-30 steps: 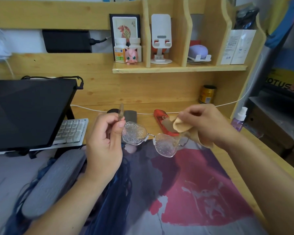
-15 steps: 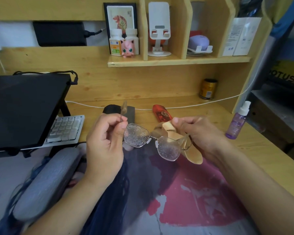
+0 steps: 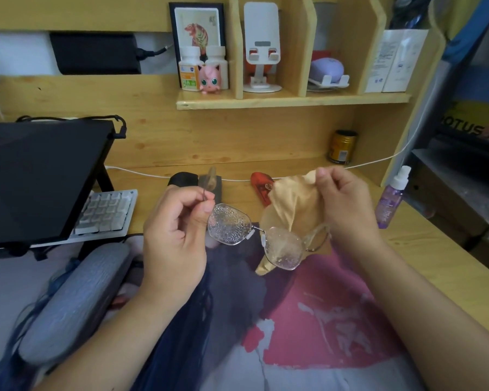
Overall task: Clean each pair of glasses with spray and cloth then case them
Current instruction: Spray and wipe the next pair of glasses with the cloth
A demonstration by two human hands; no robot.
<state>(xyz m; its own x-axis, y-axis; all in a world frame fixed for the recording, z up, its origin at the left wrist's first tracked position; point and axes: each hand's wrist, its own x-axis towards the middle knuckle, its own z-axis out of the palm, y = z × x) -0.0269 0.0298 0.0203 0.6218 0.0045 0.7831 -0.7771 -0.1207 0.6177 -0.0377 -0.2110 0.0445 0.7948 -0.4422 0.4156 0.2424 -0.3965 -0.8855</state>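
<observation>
Left hand (image 3: pixel 178 235) raised above the table (image 3: pixel 424 249), thumb and forefinger pinching the glasses (image 3: pixel 254 235) at the temple hinge just beside the nearer lens; the glasses are held in the air, lenses facing the camera, both speckled with droplets; one temple arm sticks up past the left fingers, the other curves off toward the right wrist.

Right hand (image 3: pixel 342 201) level with the left and near it, fingers curled, gripping the top corner of a tan cloth (image 3: pixel 291 204) between thumb and fingertips; the cloth hangs down from that grip and drapes behind the farther lens, its lower tip showing under the lens rim; whether cloth touches lens cannot be told.

Purple spray bottle (image 3: pixel 390 198) upright on the table, to the right of the right hand, apart from it; red case (image 3: pixel 261 187) lying on the table behind the cloth, partly hidden by it; dark case (image 3: pixel 187 180) behind the left hand, near the white cable (image 3: pixel 141 172) that runs along the back of the table.

Printed mat (image 3: pixel 322 320) under both forearms; keyboard (image 3: pixel 108 211) and black screen (image 3: pixel 40 176) at left; gold tin (image 3: pixel 342 146) by the back wall; shelf (image 3: pixel 294 101) above with two white bottles and a pink figure (image 3: pixel 209 79).
</observation>
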